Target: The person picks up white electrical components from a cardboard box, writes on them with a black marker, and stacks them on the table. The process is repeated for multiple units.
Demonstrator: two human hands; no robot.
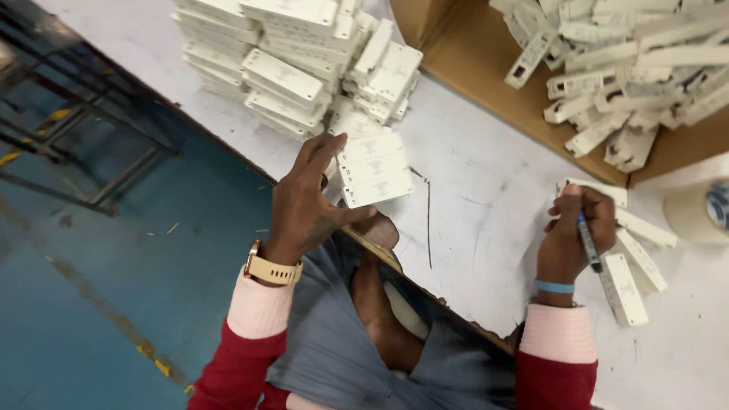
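Surface: white scratched table [471,220] above a blue floor [91,288]; cardboard box [486,83] of loose white boxes at the far right.
Left hand [304,205]: fingers spread, tips on a short stack [372,168] of flat white boxes at the table edge; nothing gripped.
Right hand [573,231]: closed around a blue pen [588,243], resting on loose boxes [634,262].
Behind: tall pile [288,61] just beyond the stack; tape roll [699,212] at right.
Risk: a push from the left fingertips would likely tip the stack off the edge; the leaning pile could slide.
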